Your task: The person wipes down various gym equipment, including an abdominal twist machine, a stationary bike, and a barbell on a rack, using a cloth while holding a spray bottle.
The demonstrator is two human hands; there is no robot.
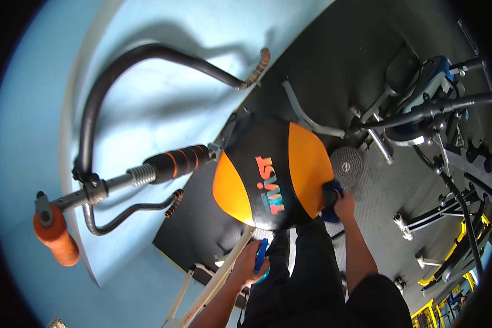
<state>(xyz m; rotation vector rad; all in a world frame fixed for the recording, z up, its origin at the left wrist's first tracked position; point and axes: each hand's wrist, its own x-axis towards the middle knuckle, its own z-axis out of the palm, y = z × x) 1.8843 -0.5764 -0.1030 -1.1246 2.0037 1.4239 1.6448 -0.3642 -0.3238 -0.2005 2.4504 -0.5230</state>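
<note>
A large black and orange padded seat (268,180) with the word TWIST on it fills the middle of the view. At its right edge, my right hand (344,207) is closed on a dark blue cloth (331,201), which touches the orange side panel. Below the near edge of the pad, my left hand (250,266) is wrapped around what looks like a spray bottle (261,256) with a long blue head. Most of the bottle's body is hidden by the fingers and the view from above.
A black curved handlebar (147,52) on a metal post stands at the left, with an orange grip (60,240). An exercise bike (426,109) is at the right. A round textured disc (346,165) lies on the dark floor. Beige bars (218,284) run close beside my left arm.
</note>
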